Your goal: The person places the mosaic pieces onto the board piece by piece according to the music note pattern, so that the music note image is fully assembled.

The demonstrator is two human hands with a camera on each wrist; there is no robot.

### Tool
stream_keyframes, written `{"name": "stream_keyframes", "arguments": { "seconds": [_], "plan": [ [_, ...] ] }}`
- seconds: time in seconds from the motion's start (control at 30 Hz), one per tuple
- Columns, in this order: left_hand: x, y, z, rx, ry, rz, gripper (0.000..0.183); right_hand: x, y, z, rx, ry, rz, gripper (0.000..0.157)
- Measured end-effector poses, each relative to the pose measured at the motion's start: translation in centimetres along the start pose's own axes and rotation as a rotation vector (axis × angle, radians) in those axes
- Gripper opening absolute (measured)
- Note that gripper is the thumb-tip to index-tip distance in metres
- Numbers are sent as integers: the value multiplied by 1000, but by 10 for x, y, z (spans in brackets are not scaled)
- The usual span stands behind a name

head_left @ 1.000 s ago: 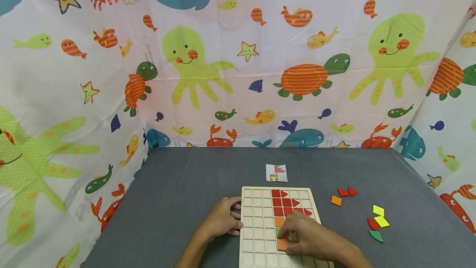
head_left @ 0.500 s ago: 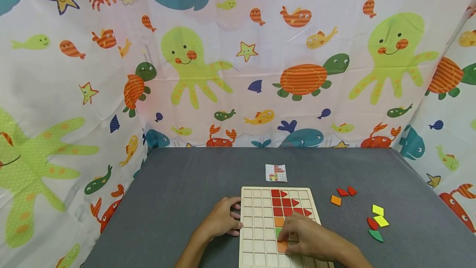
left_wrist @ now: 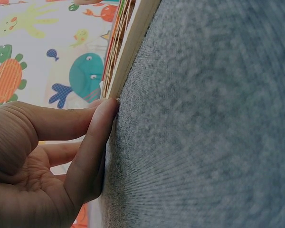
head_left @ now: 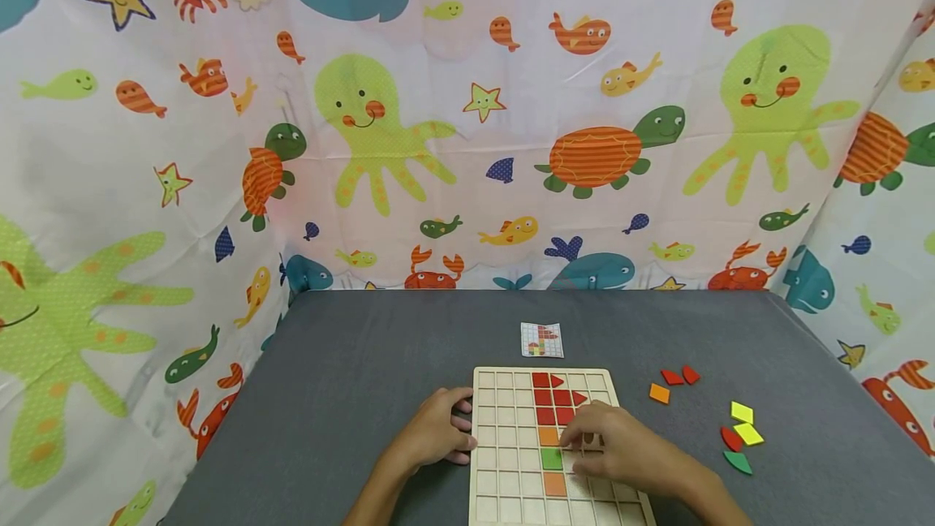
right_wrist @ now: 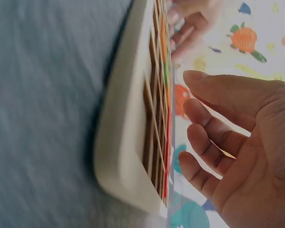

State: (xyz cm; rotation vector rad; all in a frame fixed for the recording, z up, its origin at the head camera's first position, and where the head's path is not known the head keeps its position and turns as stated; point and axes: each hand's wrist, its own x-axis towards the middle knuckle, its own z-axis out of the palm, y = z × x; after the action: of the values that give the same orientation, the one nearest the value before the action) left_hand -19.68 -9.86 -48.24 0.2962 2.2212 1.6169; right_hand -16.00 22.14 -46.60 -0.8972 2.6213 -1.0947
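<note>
A wooden grid board lies flat on the grey table. Fingertips of my left hand rest against the board's left edge, and the left wrist view shows thumb and finger touching its side. Over the right half of the board hovers my right hand, its fingers loosely bent and holding nothing in the right wrist view. Below the red tiles, one column has an orange square tile, a green square tile and a lower orange square tile. The right hand hides part of the third red row.
Loose pieces lie right of the board: an orange square, red pieces, yellow pieces and a green curved piece. A printed pattern card sits behind the board. A sea-animal curtain surrounds the table.
My right hand has let go of the lower orange tile and moved up and right, uncovering the green and orange tiles. The left hand stays at the board's edge.
</note>
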Motion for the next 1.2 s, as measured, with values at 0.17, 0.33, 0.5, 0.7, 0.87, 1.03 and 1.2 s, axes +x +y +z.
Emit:
{"name": "stream_keyframes", "arguments": {
  "seconds": [0.17,0.33,0.5,0.7,0.87,1.03,1.2],
  "plan": [
    [0,0,0,4,2,-5,77,-5,6,-15,16,48,93,21],
    [-1,1,0,4,2,-6,77,-13,18,-32,17,114,136,26],
    [-1,1,1,4,2,0,77,-21,33,-47,-21,189,231,34],
    [-1,1,1,8,4,-1,77,-32,52,-60,-110,286,309,38],
    [-1,2,0,3,5,-2,77,-39,68,-68,-169,326,337,42],
    [-1,0,0,0,6,-9,77,-44,83,-73,-184,335,351,48],
    [0,-1,0,-3,6,-4,77,-49,93,-75,-184,344,355,49]
  ]
}}
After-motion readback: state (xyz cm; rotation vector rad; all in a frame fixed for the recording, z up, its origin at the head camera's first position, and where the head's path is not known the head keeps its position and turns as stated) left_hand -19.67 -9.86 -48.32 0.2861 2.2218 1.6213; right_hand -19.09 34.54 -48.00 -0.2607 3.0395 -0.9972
